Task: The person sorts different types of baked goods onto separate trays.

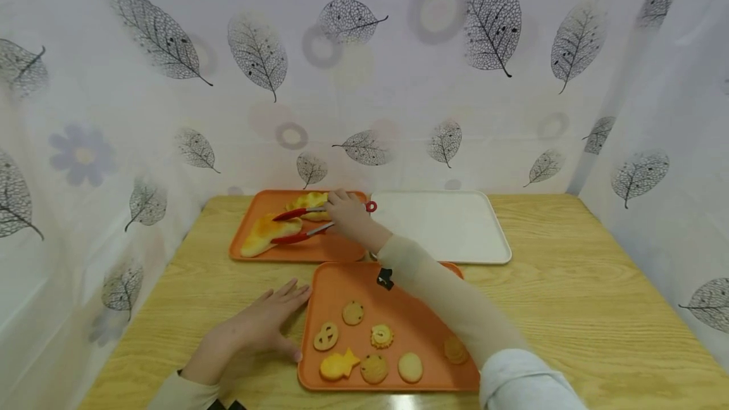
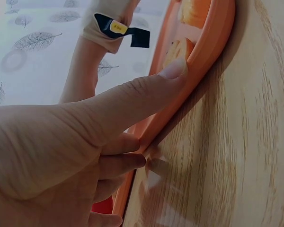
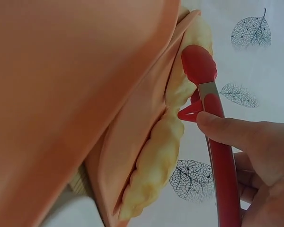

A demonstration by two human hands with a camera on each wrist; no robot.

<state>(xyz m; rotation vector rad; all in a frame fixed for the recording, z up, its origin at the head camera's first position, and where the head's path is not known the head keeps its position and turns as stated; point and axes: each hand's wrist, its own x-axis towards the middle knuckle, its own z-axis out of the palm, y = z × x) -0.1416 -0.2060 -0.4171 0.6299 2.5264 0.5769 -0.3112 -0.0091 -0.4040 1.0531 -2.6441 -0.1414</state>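
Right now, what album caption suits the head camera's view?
The right hand holds red tongs at bread on an orange tray, beyond a front tray of cookies.

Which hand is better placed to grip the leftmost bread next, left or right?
Probably the right hand: it holds the red tongs, whose spread tips are at the leftmost bread. The left hand is farther away, at the rim of the near orange tray, without tools.

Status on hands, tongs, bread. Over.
Right hand gripping red tongs, spread at nearer bread. Left hand at near tray, left edge. Nothing visibly blocking.
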